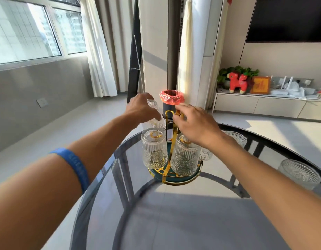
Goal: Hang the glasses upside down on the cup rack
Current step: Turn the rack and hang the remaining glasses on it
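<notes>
Hanging a ribbed glass (154, 114) on the far-left prong of the cup rack (171, 141), rim down.

We judged the step wanted the mouth centred over the prong and lowered straight, the rack kept from tipping; our left hand (140, 110) was closed round the glass from above, arm stretched forward, wrist bent down; our right hand (194, 121) pinched the gold top loop (171, 114), fingers narrow, steadying it; two glasses (155, 150) hung inverted on the near prongs, a third partly hidden behind; two more (299, 173) stood on the glass table (174, 213), right of the rack.
</notes>
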A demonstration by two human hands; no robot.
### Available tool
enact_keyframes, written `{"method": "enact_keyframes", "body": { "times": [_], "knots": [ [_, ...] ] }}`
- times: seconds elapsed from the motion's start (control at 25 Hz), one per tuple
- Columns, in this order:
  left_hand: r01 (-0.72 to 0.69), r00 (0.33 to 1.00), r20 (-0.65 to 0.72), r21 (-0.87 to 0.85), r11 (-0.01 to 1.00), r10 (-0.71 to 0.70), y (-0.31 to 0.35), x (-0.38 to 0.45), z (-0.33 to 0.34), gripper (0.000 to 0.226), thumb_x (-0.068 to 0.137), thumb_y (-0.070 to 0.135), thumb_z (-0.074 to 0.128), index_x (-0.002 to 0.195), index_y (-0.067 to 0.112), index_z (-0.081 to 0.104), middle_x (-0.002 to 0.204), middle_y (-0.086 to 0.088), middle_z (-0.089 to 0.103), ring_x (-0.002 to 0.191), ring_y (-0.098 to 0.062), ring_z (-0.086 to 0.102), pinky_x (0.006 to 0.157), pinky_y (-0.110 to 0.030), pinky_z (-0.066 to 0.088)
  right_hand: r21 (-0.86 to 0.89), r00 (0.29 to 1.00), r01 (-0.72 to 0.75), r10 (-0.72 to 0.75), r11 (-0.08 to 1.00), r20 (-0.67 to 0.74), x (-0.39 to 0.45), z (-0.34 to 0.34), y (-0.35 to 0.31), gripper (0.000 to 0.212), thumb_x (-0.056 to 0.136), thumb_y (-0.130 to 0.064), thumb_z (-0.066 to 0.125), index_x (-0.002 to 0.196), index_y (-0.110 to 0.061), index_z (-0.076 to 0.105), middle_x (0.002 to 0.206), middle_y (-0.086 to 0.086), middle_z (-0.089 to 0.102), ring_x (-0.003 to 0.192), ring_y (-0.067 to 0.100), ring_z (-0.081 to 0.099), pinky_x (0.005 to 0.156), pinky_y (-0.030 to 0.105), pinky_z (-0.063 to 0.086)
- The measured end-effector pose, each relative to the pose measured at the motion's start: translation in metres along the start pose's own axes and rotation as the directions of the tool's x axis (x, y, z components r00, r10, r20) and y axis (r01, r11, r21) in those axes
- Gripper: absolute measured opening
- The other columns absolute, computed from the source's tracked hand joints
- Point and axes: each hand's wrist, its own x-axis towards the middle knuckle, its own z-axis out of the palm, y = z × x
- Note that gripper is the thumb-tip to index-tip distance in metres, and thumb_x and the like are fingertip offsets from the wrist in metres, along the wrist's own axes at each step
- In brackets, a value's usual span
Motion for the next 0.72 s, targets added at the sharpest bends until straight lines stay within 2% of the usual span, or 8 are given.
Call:
{"method": "enact_keyframes", "body": {
  "times": [0.16,0.24,0.32,0.4,0.48,0.56,0.64,0.72],
  "knots": [
    [-0.018,0.991,0.131,0.219,0.976,-0.011,-0.008,-0.002,0.024,0.054,0.065,0.012,0.086,0.115,0.006,0.066,0.105,-0.014,0.064,0.09,-0.027,0.058,0.081,-0.038,0.057,-0.046,1.0,0.014,-0.014,0.999,0.011,0.001,0.002,0.007,0.047,0.095,-0.044,0.036,0.138,-0.026,0.047,0.146,-0.003,0.049,0.129,0.027,0.044,0.101,0.05,0.037],
    [0.012,0.983,0.176,0.236,0.972,-0.055,-0.007,0.001,0.023,0.049,0.067,0.015,0.085,0.112,0.006,0.066,0.094,-0.01,0.064,0.079,-0.022,0.059,0.065,-0.032,0.054,-0.025,1.0,0.0,0.0,1.0,0.006,0.0,0.002,0.01,0.049,0.095,-0.046,0.036,0.139,-0.027,0.046,0.146,-0.003,0.048,0.13,0.027,0.044,0.102,0.051,0.037],
    [0.047,0.965,0.236,0.274,0.961,-0.115,-0.002,0.004,0.021,0.047,0.071,0.02,0.083,0.111,0.004,0.066,0.081,-0.004,0.058,0.066,-0.015,0.05,0.051,-0.025,0.041,-0.012,1.0,-0.013,0.014,1.0,0.017,0.002,0.004,0.011,0.049,0.096,-0.046,0.036,0.141,-0.028,0.044,0.148,-0.003,0.047,0.131,0.027,0.043,0.103,0.05,0.036],
    [0.078,0.953,0.259,0.291,0.954,-0.157,0.001,0.004,0.021,0.054,0.074,0.021,0.082,0.119,0.002,0.062,0.096,-0.009,0.063,0.076,-0.018,0.055,0.062,-0.029,0.048,0.054,0.997,-0.003,-0.001,0.999,0.077,0.005,0.004,0.008,0.049,0.097,-0.046,0.037,0.141,-0.026,0.043,0.15,-0.003,0.043,0.133,0.025,0.041,0.105,0.048,0.035],
    [0.09,0.978,0.169,0.203,0.975,-0.126,0.005,0.0,0.016,0.065,0.076,0.021,0.081,0.134,0.007,0.054,0.129,-0.013,0.059,0.11,-0.026,0.058,0.094,-0.037,0.05,0.248,0.996,0.006,-0.028,0.969,0.084,-0.004,-0.005,0.01,0.047,0.097,-0.044,0.04,0.139,-0.024,0.047,0.149,-0.001,0.045,0.133,0.022,0.042,0.105,0.041,0.036],
    [-0.064,0.987,-0.143,0.027,0.998,0.068,0.014,-0.023,0.009,0.056,0.079,0.024,0.074,0.132,0.016,0.057,0.13,-0.007,0.062,0.115,-0.024,0.059,0.095,-0.035,0.049,0.393,0.995,0.047,-0.009,0.918,-0.098,-0.035,-0.013,0.027,0.039,0.096,-0.039,0.044,0.129,-0.024,0.059,0.134,-0.002,0.06,0.121,0.015,0.052,0.096,0.032,0.043],
    [-0.361,0.881,-0.373,-0.132,0.923,0.291,0.024,-0.071,0.015,0.032,0.079,0.027,0.064,0.11,0.028,0.065,0.102,0.013,0.07,0.089,-0.006,0.065,0.072,-0.021,0.052,0.498,0.946,-0.007,0.167,0.867,-0.279,-0.091,-0.013,0.057,0.025,0.093,-0.036,0.049,0.104,-0.024,0.069,0.105,-0.01,0.072,0.099,0.006,0.062,0.08,0.024,0.048],
    [-0.546,0.83,-0.277,-0.219,0.809,0.485,0.026,-0.134,0.047,0.017,0.079,0.026,0.059,0.094,0.031,0.064,0.084,0.015,0.068,0.07,-0.001,0.063,0.056,-0.008,0.046,0.564,0.86,-0.174,0.403,0.807,-0.312,-0.154,-0.004,0.09,0.017,0.09,-0.028,0.056,0.084,-0.02,0.069,0.083,-0.008,0.073,0.082,0.006,0.065,0.07,0.028,0.049]
  ]
}}
